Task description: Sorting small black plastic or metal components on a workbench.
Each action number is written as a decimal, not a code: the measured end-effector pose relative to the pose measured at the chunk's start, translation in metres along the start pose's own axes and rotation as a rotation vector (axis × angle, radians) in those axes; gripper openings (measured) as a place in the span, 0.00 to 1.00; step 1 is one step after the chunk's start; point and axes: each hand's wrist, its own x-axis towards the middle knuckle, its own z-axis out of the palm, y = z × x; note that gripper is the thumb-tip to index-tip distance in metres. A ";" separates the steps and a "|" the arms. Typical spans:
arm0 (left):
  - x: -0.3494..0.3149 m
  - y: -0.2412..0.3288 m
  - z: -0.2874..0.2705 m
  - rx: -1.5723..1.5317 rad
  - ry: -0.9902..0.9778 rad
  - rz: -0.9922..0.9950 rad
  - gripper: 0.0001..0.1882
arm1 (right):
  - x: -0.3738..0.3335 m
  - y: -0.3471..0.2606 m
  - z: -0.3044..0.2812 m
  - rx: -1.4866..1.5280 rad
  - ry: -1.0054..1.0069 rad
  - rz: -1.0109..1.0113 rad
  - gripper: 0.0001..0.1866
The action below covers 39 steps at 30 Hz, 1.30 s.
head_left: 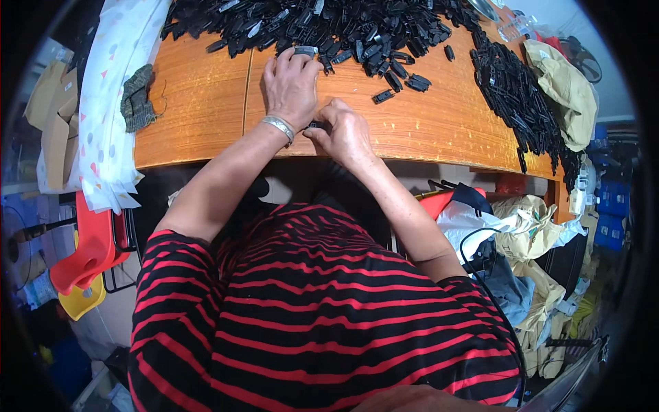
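My left hand [292, 88], with a silver bracelet at the wrist, reaches to the near edge of a pile of small black plastic parts [295, 24]. Its bent fingertips are on one dark plastic part [306, 50] with a greyish top. Closer to the table's front edge, my right hand [345, 134] has thumb and fingers pinched around a small black plastic part [315, 125], mostly hidden by the hand. Several loose black parts [392, 81] lie on the wood to the right of my left hand.
The wooden table [199, 103] curves along its front edge. Long black strips [515, 96] are heaped at the right, beside a tan paper bag [561, 89]. At the left lie a spotted white sheet [103, 137] and a dark knitted cloth [138, 101]. A red chair [89, 250] stands below.
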 end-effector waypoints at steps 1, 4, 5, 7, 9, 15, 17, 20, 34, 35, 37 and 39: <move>-0.001 0.000 0.000 0.001 -0.010 -0.012 0.08 | 0.000 -0.003 -0.002 0.005 -0.004 0.011 0.13; -0.001 -0.002 -0.002 -0.011 -0.009 -0.014 0.12 | -0.001 -0.005 -0.002 0.002 0.006 0.005 0.13; -0.002 -0.002 -0.001 -0.004 -0.009 -0.024 0.12 | -0.001 -0.006 -0.001 -0.009 0.037 -0.015 0.14; -0.004 0.000 0.001 -0.006 -0.039 -0.032 0.12 | -0.006 -0.008 0.000 0.003 0.046 -0.023 0.14; -0.002 0.000 0.002 -0.005 -0.040 -0.044 0.12 | -0.005 -0.006 0.000 0.011 0.066 -0.032 0.14; 0.006 0.009 -0.013 -0.511 0.002 -0.357 0.09 | -0.003 0.019 -0.005 0.254 -0.030 0.102 0.12; 0.006 0.007 -0.025 -1.016 0.041 -0.456 0.11 | -0.003 0.018 -0.021 0.970 -0.145 0.471 0.11; -0.008 0.029 -0.052 -1.312 -0.246 -0.380 0.12 | -0.013 0.025 -0.031 1.412 -0.205 0.433 0.16; -0.012 0.061 -0.078 -0.782 -0.170 0.274 0.09 | -0.020 0.033 -0.017 1.931 -0.366 0.268 0.26; -0.013 0.061 -0.079 -0.746 -0.152 0.282 0.09 | -0.021 0.034 -0.015 1.955 -0.392 0.259 0.27; -0.013 0.063 -0.080 -0.729 -0.124 0.301 0.09 | -0.022 0.034 -0.012 1.947 -0.373 0.252 0.27; -0.015 0.064 -0.081 -0.711 -0.096 0.318 0.08 | -0.023 0.033 -0.008 1.941 -0.357 0.247 0.27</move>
